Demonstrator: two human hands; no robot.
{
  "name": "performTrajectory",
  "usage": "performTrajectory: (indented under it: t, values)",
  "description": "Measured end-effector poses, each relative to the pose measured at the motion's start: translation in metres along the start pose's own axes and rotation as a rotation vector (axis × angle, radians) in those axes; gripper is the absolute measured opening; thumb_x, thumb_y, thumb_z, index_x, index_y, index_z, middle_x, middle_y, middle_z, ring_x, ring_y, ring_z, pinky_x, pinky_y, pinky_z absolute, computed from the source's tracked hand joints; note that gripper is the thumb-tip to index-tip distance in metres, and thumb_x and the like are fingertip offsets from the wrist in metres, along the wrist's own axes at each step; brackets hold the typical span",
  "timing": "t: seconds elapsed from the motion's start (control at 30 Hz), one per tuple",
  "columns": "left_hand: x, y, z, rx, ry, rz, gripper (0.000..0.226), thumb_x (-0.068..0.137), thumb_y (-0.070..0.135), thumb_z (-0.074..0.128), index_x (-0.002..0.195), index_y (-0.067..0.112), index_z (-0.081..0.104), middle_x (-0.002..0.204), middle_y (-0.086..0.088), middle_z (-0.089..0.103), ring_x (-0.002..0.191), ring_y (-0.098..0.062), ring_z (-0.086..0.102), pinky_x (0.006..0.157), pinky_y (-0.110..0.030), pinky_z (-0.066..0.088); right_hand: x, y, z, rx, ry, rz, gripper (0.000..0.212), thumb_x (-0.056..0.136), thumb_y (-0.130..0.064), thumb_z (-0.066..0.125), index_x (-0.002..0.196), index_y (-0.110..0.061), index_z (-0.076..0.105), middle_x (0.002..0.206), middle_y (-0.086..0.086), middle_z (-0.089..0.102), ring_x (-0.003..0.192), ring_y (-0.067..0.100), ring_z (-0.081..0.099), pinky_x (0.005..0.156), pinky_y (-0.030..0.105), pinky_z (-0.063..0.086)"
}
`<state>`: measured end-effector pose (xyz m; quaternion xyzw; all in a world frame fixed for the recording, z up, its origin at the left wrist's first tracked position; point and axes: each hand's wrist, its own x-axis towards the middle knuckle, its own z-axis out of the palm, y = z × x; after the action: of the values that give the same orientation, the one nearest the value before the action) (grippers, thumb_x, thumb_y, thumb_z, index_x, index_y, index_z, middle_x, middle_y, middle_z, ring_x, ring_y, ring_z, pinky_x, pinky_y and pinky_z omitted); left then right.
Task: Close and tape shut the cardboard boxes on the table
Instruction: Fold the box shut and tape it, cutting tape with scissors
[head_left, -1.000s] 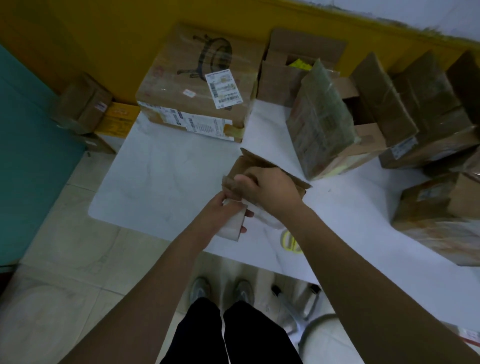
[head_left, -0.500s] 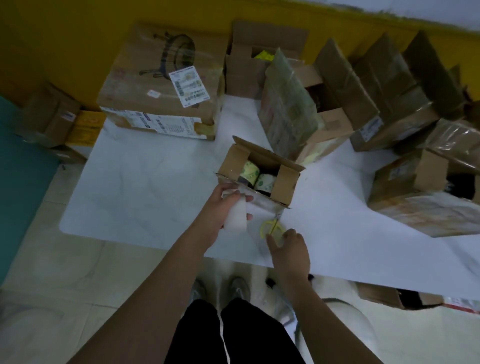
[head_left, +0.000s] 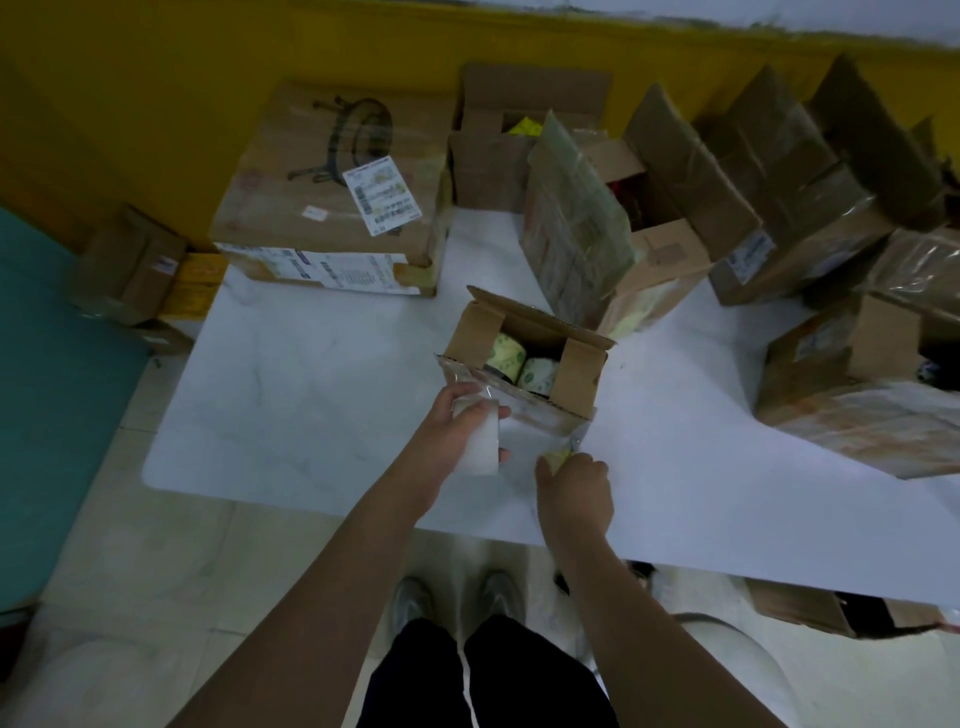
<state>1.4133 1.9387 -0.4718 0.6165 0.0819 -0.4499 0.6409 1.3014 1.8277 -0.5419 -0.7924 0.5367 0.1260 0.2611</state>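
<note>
Small cardboard box (head_left: 575, 375): stood on the white bench (head_left: 311, 395) near its front edge, just ahead of both hands. Its top was open, with the side flaps standing up and the far flap tilted back.
Contents: pale patterned rolls (head_left: 506, 356) lay side by side inside the small box.
Near wall of the small box: looked glossy, as if covered with clear film; the blur hid more.
Left hand (head_left: 457, 431): its grip grasped a white tape roll (head_left: 480, 448), with the thumb over the top and the fingers wrapped round the far side. The roll was held just at the box's near left corner.
Right hand (head_left: 574, 488): its grip was clenched on a small yellow item (head_left: 560, 459), pinched at the fingertips just below the box's near right corner. What the item was could not be told.
Large closed box (head_left: 322, 218): sat at the back left of the bench, with a white shipping label (head_left: 382, 196) on its lid.
Other open boxes: one (head_left: 519, 150) stood at the back, one with tall raised flaps (head_left: 660, 254) stood just behind the small box, and more (head_left: 831, 384) crowded the right side.
Floor: small cartons (head_left: 135, 265) lay left of the bench by the yellow wall, and the person's shoes (head_left: 410, 597) showed below the front edge.
</note>
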Motion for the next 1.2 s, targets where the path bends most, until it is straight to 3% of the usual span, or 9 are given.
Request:
performTrajectory:
  t: [0.13,0.23,0.4,0.53,0.7,0.8,0.93,1.07,1.2]
  values:
    - [-0.002,0.001,0.003,-0.007,0.010,0.017,0.023,0.097,0.015,0.060,0.118,0.021,0.051,0.115,-0.012,0.071,0.077,-0.029,0.068,0.064,-0.037,0.059,0.004,0.004,-0.004,-0.106,-0.015,-0.028,0.019,0.100,-0.021,0.046,0.107,-0.009,0.059,0.110,0.009,0.058,0.096,0.026,0.062,0.076,0.030,0.044]
    - [-0.002,0.004,0.001,0.011,-0.004,0.023,0.022,0.097,0.015,0.059,0.118,0.021,0.051,0.115,-0.011,0.070,0.072,-0.029,0.068,0.065,-0.036,0.059,0.004,0.019,-0.018,-0.138,-0.037,-0.020,0.013,0.094,-0.019,0.053,0.083,-0.014,0.058,0.088,0.004,0.063,0.078,0.023,0.063,0.066,0.027,0.046]
    - [0.000,0.005,0.001,-0.027,0.003,0.015,0.019,0.096,0.014,0.060,0.113,0.019,0.053,0.116,-0.015,0.069,0.086,-0.029,0.066,0.060,-0.034,0.058,-0.015,0.044,-0.054,0.165,-0.258,-0.038,0.009,0.090,-0.017,0.059,0.088,-0.008,0.060,0.067,0.006,0.070,0.046,0.005,0.064,0.049,0.020,0.049]
    - [-0.001,0.009,0.000,-0.005,-0.016,0.023,0.018,0.096,0.012,0.058,0.113,0.016,0.052,0.117,-0.020,0.068,0.081,-0.031,0.065,0.061,-0.036,0.057,-0.037,0.062,-0.072,0.231,-0.434,-0.146,0.012,0.084,-0.021,0.073,0.081,-0.012,0.067,0.052,-0.003,0.064,0.045,0.003,0.056,0.057,0.020,0.047]
    - [-0.004,0.014,-0.006,0.170,-0.014,0.063,0.025,0.097,0.010,0.052,0.122,0.009,0.051,0.111,-0.014,0.069,0.088,-0.013,0.066,0.051,-0.013,0.050,-0.044,0.038,-0.098,0.098,-0.350,-0.392,0.026,0.077,-0.040,0.080,0.077,-0.023,0.061,0.069,-0.003,0.063,0.061,0.007,0.055,0.059,0.015,0.044]
    - [-0.006,0.015,-0.010,0.238,-0.007,0.064,0.024,0.098,0.012,0.051,0.122,0.015,0.055,0.110,-0.013,0.066,0.078,-0.015,0.066,0.050,-0.018,0.051,-0.037,0.008,-0.114,-0.025,-0.403,-0.474,0.032,0.078,-0.055,0.074,0.092,-0.028,0.061,0.081,-0.011,0.062,0.070,-0.002,0.054,0.058,0.009,0.039]
    - [-0.007,0.015,-0.015,0.278,0.006,0.072,0.023,0.097,0.015,0.053,0.120,0.020,0.058,0.119,-0.020,0.059,0.075,-0.025,0.065,0.053,-0.027,0.054,-0.028,-0.027,-0.122,-0.110,-0.512,-0.457,0.041,0.080,-0.068,0.063,0.097,-0.030,0.061,0.092,-0.011,0.058,0.080,0.004,0.052,0.075,0.022,0.038]
    - [-0.006,0.017,-0.016,0.275,-0.008,0.053,0.027,0.098,0.010,0.052,0.124,0.013,0.055,0.103,-0.005,0.063,0.070,-0.002,0.066,0.048,-0.013,0.049,-0.023,-0.049,-0.121,-0.028,-0.557,-0.396,0.061,0.084,-0.064,0.061,0.108,-0.008,0.065,0.099,0.004,0.062,0.074,0.008,0.054,0.069,0.027,0.052]
    - [-0.004,0.021,-0.017,0.275,-0.021,0.029,0.026,0.099,0.009,0.050,0.124,0.010,0.056,0.104,-0.009,0.060,0.068,-0.005,0.062,0.045,-0.010,0.046,-0.024,-0.064,-0.113,0.059,-0.513,-0.368,0.071,0.086,-0.057,0.063,0.115,0.008,0.061,0.115,0.025,0.060,0.078,0.018,0.058,0.074,0.031,0.057]
